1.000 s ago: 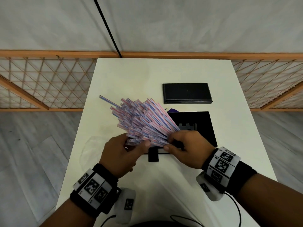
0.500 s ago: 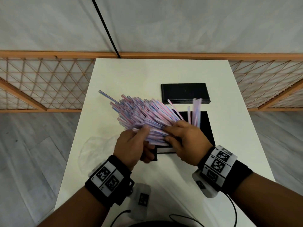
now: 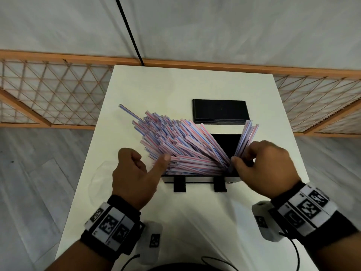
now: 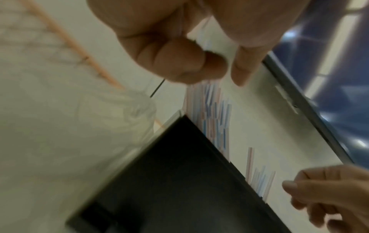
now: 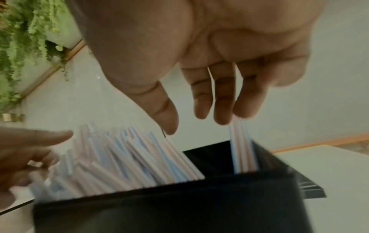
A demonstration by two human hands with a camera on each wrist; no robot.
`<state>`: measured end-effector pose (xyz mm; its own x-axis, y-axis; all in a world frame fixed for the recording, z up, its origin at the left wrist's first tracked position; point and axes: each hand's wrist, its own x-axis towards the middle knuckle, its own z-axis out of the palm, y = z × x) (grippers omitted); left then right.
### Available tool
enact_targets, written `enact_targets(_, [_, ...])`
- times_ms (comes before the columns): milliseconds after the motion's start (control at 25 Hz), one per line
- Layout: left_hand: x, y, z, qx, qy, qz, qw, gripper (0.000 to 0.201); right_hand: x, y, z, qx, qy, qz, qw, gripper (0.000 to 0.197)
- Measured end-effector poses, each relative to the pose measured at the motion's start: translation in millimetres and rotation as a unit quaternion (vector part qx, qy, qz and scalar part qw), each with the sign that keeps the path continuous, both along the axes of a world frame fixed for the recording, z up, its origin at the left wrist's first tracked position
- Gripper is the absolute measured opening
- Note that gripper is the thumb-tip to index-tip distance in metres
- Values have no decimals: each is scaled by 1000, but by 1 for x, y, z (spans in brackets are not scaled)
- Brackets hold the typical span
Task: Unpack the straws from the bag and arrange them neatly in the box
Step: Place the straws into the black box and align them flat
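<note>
Straws (image 3: 181, 147): fanned leftward in the black box (image 3: 224, 145) at frame centre. Our right hand (image 3: 267, 163) pinches a few straws upright to separate them; our left hand (image 3: 134, 173), fingers loosely curled, props the leaning fan with its thumb.

White table (image 3: 191, 83) bears black box (image 3: 195, 178); black lid (image 3: 220, 110); clear bag (image 3: 101, 178).

Both wrists have chunky black wristbands (image 3: 109, 227) with white panels printed in black square marker codes. Small white camera pods (image 3: 263, 222) with their own codes hang beneath, thin black cables trailing toward 6 o'clock.
</note>
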<state>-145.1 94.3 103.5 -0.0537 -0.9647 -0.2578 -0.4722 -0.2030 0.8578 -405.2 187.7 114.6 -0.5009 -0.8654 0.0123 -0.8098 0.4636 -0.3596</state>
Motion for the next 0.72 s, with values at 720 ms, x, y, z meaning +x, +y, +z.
enact_targets(720, [-18, -6, -11, 111, 141, -67, 982, 46, 25, -28, -4, 84, -261, 126, 953, 96])
